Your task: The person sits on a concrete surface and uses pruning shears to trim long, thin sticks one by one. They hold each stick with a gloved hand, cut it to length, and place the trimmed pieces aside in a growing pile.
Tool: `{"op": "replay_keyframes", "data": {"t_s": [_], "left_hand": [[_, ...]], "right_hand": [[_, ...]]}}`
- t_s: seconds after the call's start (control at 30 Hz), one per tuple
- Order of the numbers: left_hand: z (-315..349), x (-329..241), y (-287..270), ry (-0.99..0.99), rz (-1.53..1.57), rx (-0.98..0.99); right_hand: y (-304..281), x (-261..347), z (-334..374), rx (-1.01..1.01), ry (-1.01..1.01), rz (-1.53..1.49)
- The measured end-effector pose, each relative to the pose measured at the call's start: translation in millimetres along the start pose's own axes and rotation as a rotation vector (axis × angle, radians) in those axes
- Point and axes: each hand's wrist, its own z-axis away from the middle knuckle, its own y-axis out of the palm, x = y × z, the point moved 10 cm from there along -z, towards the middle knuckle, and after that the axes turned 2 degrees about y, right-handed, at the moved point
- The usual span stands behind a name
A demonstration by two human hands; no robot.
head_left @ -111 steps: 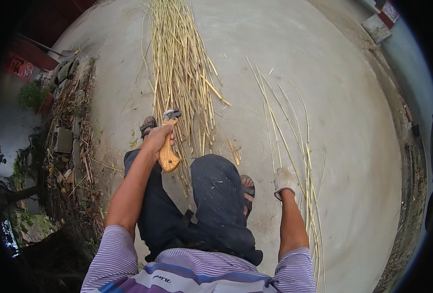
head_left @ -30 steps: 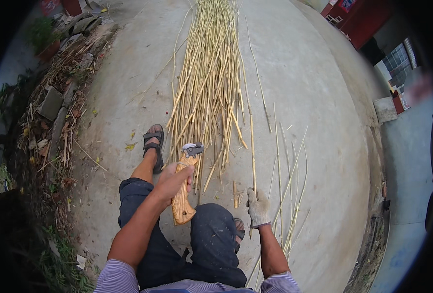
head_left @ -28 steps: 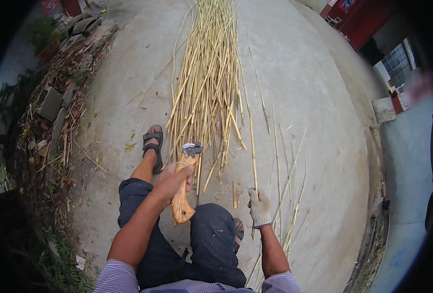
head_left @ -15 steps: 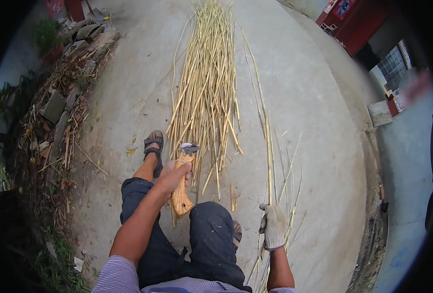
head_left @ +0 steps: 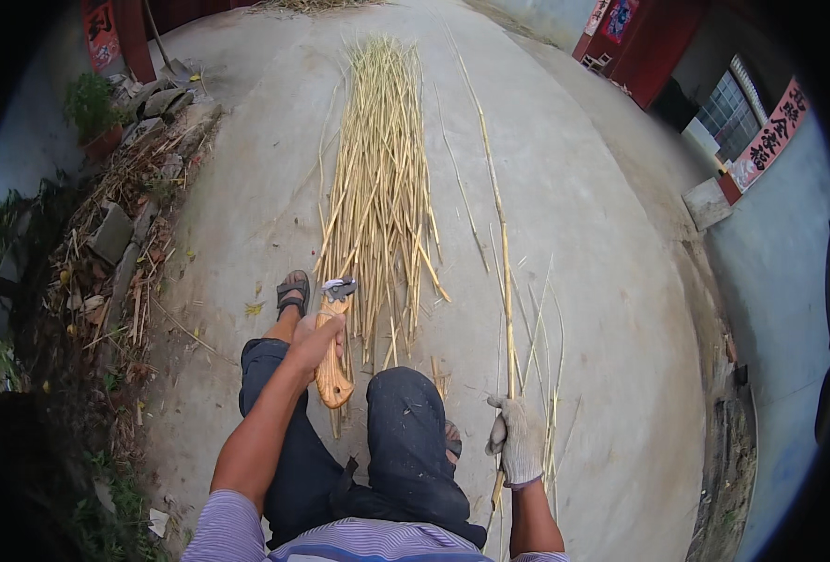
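My bare left hand [head_left: 314, 343] is closed round the wooden handle of a hand tool [head_left: 332, 382] with a short dark metal head. It is held over the near end of a bundle of long, thin, yellowish stalks [head_left: 379, 159] lying lengthwise on the ground. On my right hand [head_left: 521, 438] is a pale work glove; it grips the lower part of one long stalk [head_left: 500, 225] that stretches far ahead. The stalk's butt comes out below the glove. Just right of that hand, several thinner, paler stems [head_left: 551, 412] lie fanned out.
Rubble, dry litter and broken blocks [head_left: 110, 232] line the left side, with a potted plant [head_left: 101, 126] beyond. A shovel [head_left: 173, 66] leans at the far left. A blue-grey wall [head_left: 780, 309] runs along the right. Short stalk scraps [head_left: 440, 377] lie by my right knee.
The view has tilted up, showing more ground ahead. The long stalk has shifted a little in my right hand's grip, and a thin stem beside it now lies apart to its left.
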Motion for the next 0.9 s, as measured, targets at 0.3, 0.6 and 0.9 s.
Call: {"op": "replay_keyframes", "data": {"t_s": [0.3, 0.6, 0.9], "left_hand": [[164, 1, 58, -0.213, -0.159, 0.294], [250, 28, 81, -0.529, -0.008, 0.457], [270, 49, 78, -0.652, 0.048, 0.466]], "right_hand": [[64, 15, -60, 0.287, -0.086, -0.431], [148, -28, -88, 0.527, 0.270, -0.911], [215, -30, -81, 0.966, 0.456, -1.370]]}}
